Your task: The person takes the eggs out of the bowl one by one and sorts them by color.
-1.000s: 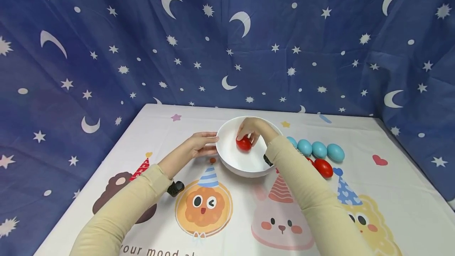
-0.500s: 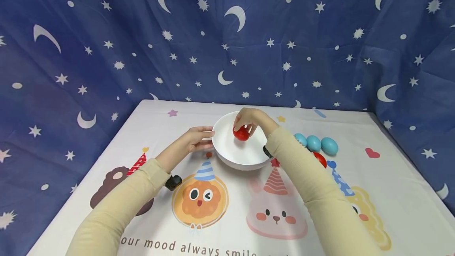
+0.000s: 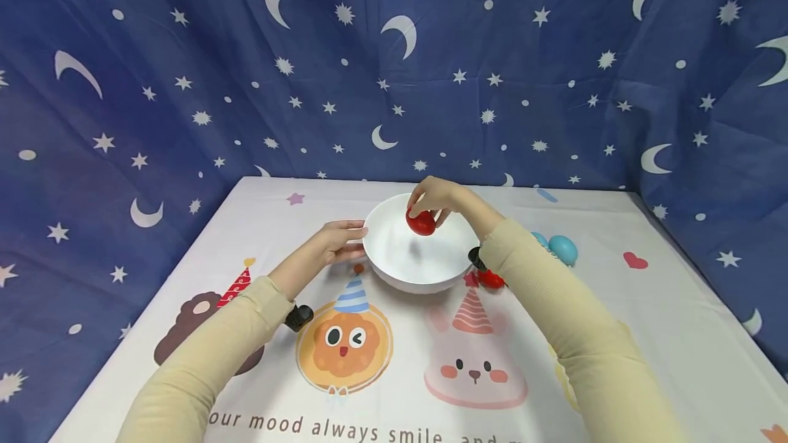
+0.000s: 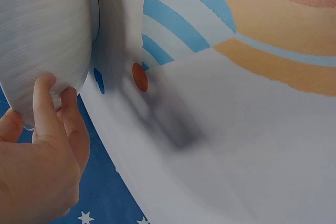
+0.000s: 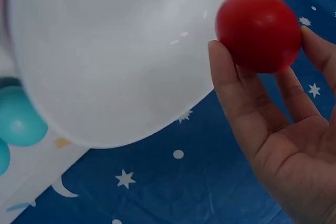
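A white bowl (image 3: 394, 251) stands on the table in the head view. My left hand (image 3: 341, 241) holds it by its left side, thumb at the rim and fingers against the outer wall, as the left wrist view shows around the bowl (image 4: 47, 35). Above the inside of the bowl, my right hand (image 3: 440, 198) pinches a smooth red egg (image 3: 421, 223) between thumb and fingertips. In the right wrist view the red egg (image 5: 260, 31) is apart from the bowl's wall, and a faint shadow lies on the bowl's bottom in the head view. The bowl's inside is otherwise bare where visible.
Right of the bowl, blue eggs (image 3: 563, 249) lie partly behind the right sleeve (image 3: 554, 299). Red eggs (image 3: 490, 279) by the bowl's right side are mostly hidden. A blue curtain (image 3: 345, 87) with moons and stars hangs behind the table.
My right hand has lifted the red egg off the bowl's bottom. The right forearm has swung to cover more of the eggs. My left hand stays at the bowl; the head view has shifted slightly.
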The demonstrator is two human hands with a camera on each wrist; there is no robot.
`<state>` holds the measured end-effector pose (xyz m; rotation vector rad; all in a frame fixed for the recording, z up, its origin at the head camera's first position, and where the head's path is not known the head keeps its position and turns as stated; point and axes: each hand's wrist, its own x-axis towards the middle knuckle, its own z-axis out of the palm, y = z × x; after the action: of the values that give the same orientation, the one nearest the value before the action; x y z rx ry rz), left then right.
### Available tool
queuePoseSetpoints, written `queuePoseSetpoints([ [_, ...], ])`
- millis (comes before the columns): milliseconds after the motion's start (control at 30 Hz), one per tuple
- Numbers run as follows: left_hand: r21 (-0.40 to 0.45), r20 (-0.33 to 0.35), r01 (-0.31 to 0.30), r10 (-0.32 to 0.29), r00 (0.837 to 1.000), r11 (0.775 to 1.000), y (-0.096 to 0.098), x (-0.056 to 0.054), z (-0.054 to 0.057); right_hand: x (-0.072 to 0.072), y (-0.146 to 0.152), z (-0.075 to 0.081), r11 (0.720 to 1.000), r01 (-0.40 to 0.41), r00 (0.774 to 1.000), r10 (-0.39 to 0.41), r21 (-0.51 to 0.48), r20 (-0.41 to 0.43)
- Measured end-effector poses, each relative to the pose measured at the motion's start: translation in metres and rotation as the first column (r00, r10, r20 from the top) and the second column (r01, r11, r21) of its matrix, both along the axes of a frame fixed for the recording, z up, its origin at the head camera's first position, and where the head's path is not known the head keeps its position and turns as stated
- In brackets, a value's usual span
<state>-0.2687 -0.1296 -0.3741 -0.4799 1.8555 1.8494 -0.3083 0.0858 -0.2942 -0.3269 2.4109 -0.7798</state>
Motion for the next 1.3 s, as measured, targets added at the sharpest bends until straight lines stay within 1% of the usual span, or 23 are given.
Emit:
queuePoseSetpoints([
  [133,-0.003,0.001,-0.011,0.011,1.0,1.0,-0.003,-0.001,0.0,0.004,0.007,0.007,0.999,-0.024,0.999,0.023,-0.028,-0.046],
  [267,0.007,-0.006,-0.005,0.005,1.0,1.0,-0.002,-0.001,-0.001,0.009,0.017,0.014,0.999,-0.016,0.997,0.013,-0.039,-0.076],
  [433,0.016,-0.005,-0.01,0.01,1.0,1.0,0.002,-0.003,-0.001,0.012,0.03,0.021,0.997,-0.026,0.994,0.019,-0.071,-0.106],
  [667,0.021,-0.01,-0.007,0.007,1.0,1.0,0.001,-0.002,-0.003,0.018,0.044,0.024,0.993,-0.059,0.99,0.046,-0.104,-0.13],
  [800,0.023,-0.018,-0.006,0.007,1.0,1.0,-0.003,-0.001,-0.003,0.023,0.05,0.026,0.992,-0.069,0.985,0.051,-0.11,-0.166],
  [900,0.032,-0.015,0.001,-0.001,1.0,0.999,-0.004,-0.001,-0.003,0.028,0.057,0.027,0.993,-0.052,0.981,0.03,-0.109,-0.19],
  [1033,0.034,-0.024,0.006,-0.005,1.0,0.999,-0.006,-0.002,-0.001,0.031,0.07,0.027,0.993,-0.018,0.98,-0.006,-0.118,-0.197],
  [1167,0.038,-0.03,0.015,-0.014,0.999,0.999,-0.006,-0.004,-0.002,0.032,0.085,0.023,0.992,0.009,0.981,-0.033,-0.124,-0.19],
  [1300,0.046,-0.014,0.026,-0.025,1.0,0.999,-0.004,-0.004,-0.005,0.036,0.099,0.017,0.992,0.035,0.98,-0.059,-0.125,-0.19],
])
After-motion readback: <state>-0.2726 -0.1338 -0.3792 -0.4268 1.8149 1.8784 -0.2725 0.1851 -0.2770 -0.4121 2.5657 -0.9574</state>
